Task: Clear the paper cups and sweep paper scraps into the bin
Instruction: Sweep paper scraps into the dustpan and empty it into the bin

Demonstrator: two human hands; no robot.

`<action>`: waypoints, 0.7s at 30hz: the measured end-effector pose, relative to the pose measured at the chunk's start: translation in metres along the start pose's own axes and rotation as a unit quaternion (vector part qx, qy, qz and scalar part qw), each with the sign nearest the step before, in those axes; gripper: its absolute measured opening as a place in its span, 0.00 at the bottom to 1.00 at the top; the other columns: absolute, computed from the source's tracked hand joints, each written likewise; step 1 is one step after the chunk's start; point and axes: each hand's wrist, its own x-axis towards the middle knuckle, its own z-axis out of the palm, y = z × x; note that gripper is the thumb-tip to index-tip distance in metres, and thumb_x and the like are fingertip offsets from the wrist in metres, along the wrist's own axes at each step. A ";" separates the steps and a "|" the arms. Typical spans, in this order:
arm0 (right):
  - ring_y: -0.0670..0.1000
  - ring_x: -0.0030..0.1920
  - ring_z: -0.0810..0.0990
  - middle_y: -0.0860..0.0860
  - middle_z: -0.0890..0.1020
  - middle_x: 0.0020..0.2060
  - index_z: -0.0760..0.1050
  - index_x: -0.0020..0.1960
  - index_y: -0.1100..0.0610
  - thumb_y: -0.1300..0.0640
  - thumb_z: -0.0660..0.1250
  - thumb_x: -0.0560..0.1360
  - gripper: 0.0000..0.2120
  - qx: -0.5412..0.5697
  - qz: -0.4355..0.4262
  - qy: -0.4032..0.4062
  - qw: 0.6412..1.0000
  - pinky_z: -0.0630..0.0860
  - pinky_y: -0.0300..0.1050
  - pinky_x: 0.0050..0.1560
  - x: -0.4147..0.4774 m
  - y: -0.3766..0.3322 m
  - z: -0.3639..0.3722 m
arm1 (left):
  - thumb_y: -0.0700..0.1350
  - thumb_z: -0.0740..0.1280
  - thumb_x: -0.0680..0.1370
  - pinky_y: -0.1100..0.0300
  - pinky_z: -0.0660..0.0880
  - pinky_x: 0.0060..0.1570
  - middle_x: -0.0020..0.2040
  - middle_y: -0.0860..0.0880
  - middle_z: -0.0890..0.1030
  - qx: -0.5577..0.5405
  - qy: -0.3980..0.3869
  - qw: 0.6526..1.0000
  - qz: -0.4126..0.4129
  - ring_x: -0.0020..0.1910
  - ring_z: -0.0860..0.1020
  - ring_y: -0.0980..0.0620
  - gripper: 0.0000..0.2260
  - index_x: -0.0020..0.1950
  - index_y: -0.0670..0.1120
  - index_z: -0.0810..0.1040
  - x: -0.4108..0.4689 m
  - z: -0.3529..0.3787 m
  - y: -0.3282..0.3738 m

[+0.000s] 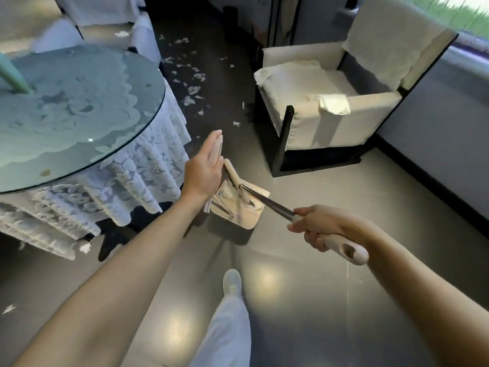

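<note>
Lower right, your right hand [320, 226] clamps the cream-handled metal pole [272, 205], left hand [205, 170] flat-fingered: sweep the white paper scraps [194, 90] next.

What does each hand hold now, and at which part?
The right hand grips the long handle at its cream end, above the dustpan. The left hand holds nothing: it lies open beside a second handle.

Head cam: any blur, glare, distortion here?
Head view: motion blur streaks the green window strip top right; light spots glare on the glossy grey floor; the round glass tabletop reflects hazily; fisheye bends the edges; the left hand and the right hand gripping the cream broom handle are fairly sharp.
</note>
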 end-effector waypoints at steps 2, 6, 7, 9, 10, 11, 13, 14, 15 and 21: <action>0.45 0.21 0.67 0.51 0.70 0.26 0.72 0.61 0.56 0.60 0.65 0.79 0.11 0.012 -0.010 0.008 1.000 0.66 0.35 0.20 0.025 -0.039 -0.021 | 0.40 0.62 0.80 0.65 0.67 0.65 0.67 0.61 0.72 0.000 -0.009 1.000 0.013 0.66 0.71 0.57 0.23 0.74 0.56 0.67 0.059 0.005 -0.006; 0.44 0.19 0.66 0.51 0.69 0.24 0.72 0.59 0.57 0.61 0.64 0.79 0.09 0.058 -0.028 0.013 0.998 0.65 0.34 0.18 0.074 -0.124 -0.066 | 0.40 0.61 0.80 0.75 0.64 0.58 0.63 0.65 0.70 -0.001 -0.022 0.999 0.028 0.61 0.70 0.66 0.23 0.73 0.57 0.67 0.176 0.010 -0.010; 0.44 0.19 0.66 0.50 0.69 0.23 0.72 0.58 0.57 0.60 0.64 0.79 0.08 0.063 -0.032 0.016 0.997 0.65 0.34 0.18 0.088 -0.146 -0.079 | 0.40 0.61 0.80 0.78 0.63 0.56 0.64 0.64 0.70 0.004 -0.017 0.999 0.037 0.61 0.69 0.66 0.23 0.73 0.56 0.67 0.206 0.010 -0.010; 0.44 0.21 0.66 0.50 0.70 0.24 0.73 0.56 0.56 0.60 0.65 0.79 0.07 0.076 -0.040 0.026 0.996 0.65 0.35 0.19 0.115 -0.189 -0.106 | 0.39 0.61 0.80 0.78 0.64 0.58 0.67 0.60 0.72 0.021 -0.005 0.998 0.056 0.61 0.71 0.64 0.23 0.73 0.54 0.67 0.263 0.013 -0.012; 0.44 0.22 0.66 0.51 0.71 0.25 0.74 0.56 0.55 0.60 0.65 0.78 0.07 0.085 -0.047 0.024 0.995 0.66 0.35 0.20 0.131 -0.210 -0.120 | 0.39 0.61 0.80 0.71 0.67 0.62 0.68 0.57 0.73 0.026 0.002 0.998 0.062 0.61 0.73 0.61 0.23 0.73 0.53 0.67 0.293 0.015 -0.014; 0.44 0.23 0.66 0.52 0.72 0.28 0.74 0.56 0.54 0.60 0.65 0.78 0.07 0.096 -0.055 0.022 0.994 0.66 0.36 0.20 0.148 -0.232 -0.134 | 0.39 0.61 0.80 0.62 0.70 0.64 0.68 0.55 0.74 0.027 0.007 0.998 0.064 0.62 0.74 0.56 0.23 0.73 0.53 0.67 0.323 0.018 -0.017; 0.44 0.22 0.66 0.52 0.71 0.29 0.73 0.53 0.52 0.61 0.66 0.78 0.07 0.115 -0.067 0.023 0.991 0.65 0.35 0.20 0.186 -0.274 -0.160 | 0.39 0.62 0.79 0.51 0.72 0.63 0.68 0.53 0.74 0.025 0.022 0.997 0.064 0.62 0.75 0.51 0.23 0.74 0.52 0.67 0.385 0.027 -0.025; 0.45 0.22 0.66 0.52 0.71 0.27 0.72 0.50 0.50 0.62 0.66 0.77 0.08 0.121 -0.070 0.024 0.990 0.65 0.35 0.20 0.206 -0.295 -0.174 | 0.39 0.62 0.79 0.52 0.72 0.64 0.68 0.52 0.74 0.025 0.032 0.997 0.065 0.62 0.75 0.51 0.23 0.74 0.51 0.67 0.417 0.032 -0.031; 0.45 0.21 0.67 0.51 0.71 0.25 0.71 0.48 0.48 0.62 0.66 0.77 0.09 0.125 -0.074 0.024 0.989 0.66 0.36 0.20 0.227 -0.315 -0.188 | 0.39 0.61 0.79 0.59 0.71 0.64 0.69 0.53 0.74 0.023 0.045 0.996 0.069 0.62 0.75 0.53 0.22 0.74 0.51 0.67 0.449 0.038 -0.037; 0.45 0.19 0.67 0.48 0.70 0.17 0.68 0.50 0.49 0.61 0.65 0.78 0.09 0.082 -0.091 0.013 0.992 0.67 0.36 0.20 0.335 -0.453 -0.285 | 0.40 0.62 0.78 0.82 0.62 0.55 0.68 0.54 0.74 0.021 0.120 0.991 0.056 0.62 0.70 0.62 0.22 0.72 0.51 0.69 0.633 0.066 -0.066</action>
